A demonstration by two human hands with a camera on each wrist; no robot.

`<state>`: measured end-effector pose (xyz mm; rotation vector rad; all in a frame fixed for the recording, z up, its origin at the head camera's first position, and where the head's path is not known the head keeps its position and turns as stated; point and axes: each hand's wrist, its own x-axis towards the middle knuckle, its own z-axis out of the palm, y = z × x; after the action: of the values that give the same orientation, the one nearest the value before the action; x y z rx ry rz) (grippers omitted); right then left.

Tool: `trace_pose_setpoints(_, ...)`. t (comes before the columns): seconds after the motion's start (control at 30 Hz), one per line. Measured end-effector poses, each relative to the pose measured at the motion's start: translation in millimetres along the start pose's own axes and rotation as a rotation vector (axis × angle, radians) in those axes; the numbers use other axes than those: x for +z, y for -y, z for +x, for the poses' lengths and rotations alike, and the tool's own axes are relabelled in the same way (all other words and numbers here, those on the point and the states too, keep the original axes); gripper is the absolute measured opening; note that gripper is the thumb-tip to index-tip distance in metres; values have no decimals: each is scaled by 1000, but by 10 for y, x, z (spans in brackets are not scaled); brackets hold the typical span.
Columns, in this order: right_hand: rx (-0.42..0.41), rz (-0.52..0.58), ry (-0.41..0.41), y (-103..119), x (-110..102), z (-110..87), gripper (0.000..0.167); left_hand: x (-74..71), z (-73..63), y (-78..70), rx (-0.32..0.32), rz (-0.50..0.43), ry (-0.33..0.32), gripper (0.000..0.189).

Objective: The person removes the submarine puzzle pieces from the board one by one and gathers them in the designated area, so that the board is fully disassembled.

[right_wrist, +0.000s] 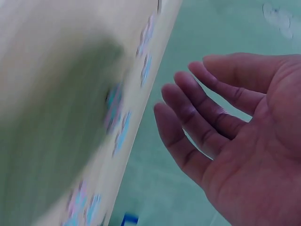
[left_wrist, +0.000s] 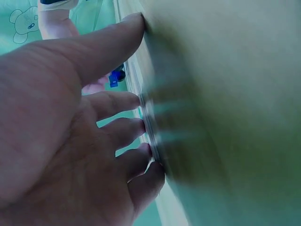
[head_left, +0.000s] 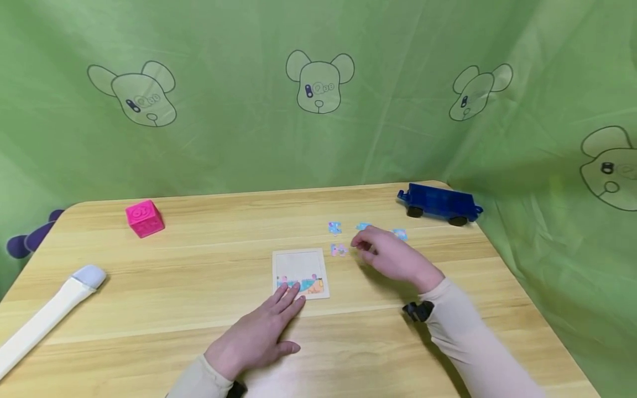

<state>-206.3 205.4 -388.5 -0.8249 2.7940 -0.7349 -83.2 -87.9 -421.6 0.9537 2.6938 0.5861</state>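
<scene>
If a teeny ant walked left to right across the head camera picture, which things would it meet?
Long white thing → pink block → puzzle board → the loose puzzle piece just beside it → dark blue toy wagon.

Green curtain [head_left: 229, 149]: printed animal-head signs [head_left: 318, 100], lettering unclear. Pink cube [head_left: 145, 219]: embossed mark [head_left: 142, 211], illegible.

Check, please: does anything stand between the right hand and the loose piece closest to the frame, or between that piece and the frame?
Nothing visible does. Only tabletop shows between the right hand, the piece and the frame; the left hand touches the frame's near side.
</scene>
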Motion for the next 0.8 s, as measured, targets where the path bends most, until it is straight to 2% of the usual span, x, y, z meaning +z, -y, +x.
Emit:
trace_pose_setpoints(0.47, -173, 6, 184, 610, 488, 336, 26, 3, -3, 1, -5, 31, -6, 78)
trace_pose_setpoints(0.8, -239, 4, 227, 718, 654, 444, 36, -6, -8, 0, -3, 53, -7, 78)
